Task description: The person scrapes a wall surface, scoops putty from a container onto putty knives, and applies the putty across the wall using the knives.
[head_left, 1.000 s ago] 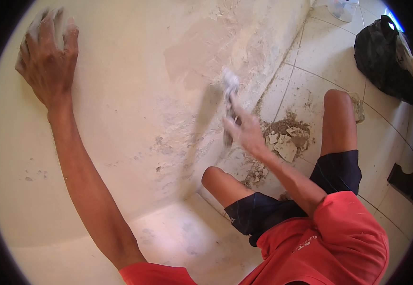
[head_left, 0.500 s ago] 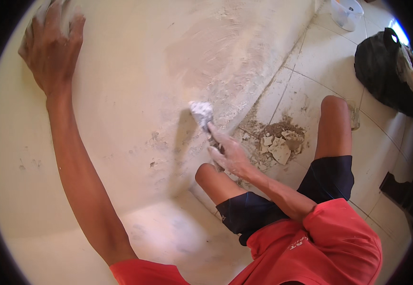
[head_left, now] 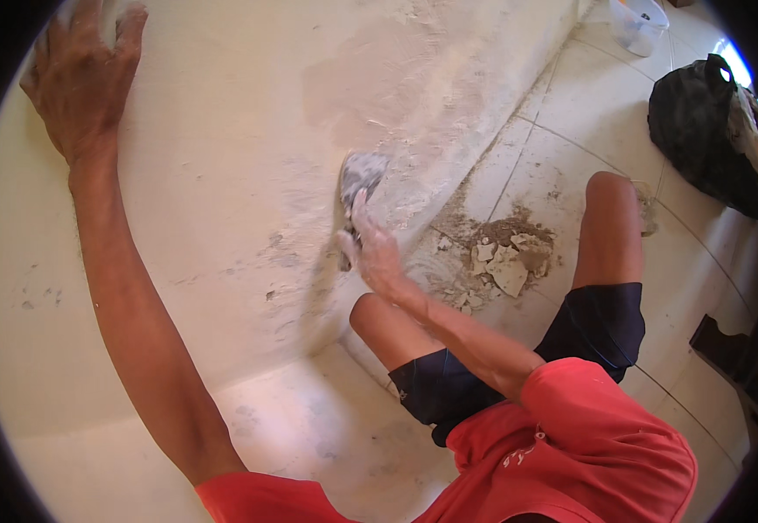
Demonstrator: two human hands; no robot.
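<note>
head: flared scraper (head_left: 363,173), patchy wall (head_left: 248,157)

I see a softly lit wall (head_left: 222,131), shadow (head_left: 316,296) beside the left knee (head_left: 372,312), glare (head_left: 734,64) by the black bag (head_left: 697,144), dark curving edges.

On the wall (head_left: 213,200), the left hand (head_left: 84,83) was placed at the upper left; a putty knife (head_left: 363,177) was held in the right hand (head_left: 380,257) near the centre. Right of these, plaster rubble (head_left: 508,270) was scattered on the tiled floor (head_left: 597,100); at the upper right, a plastic bag (head_left: 697,131) was set below a tub (head_left: 639,28).
</note>
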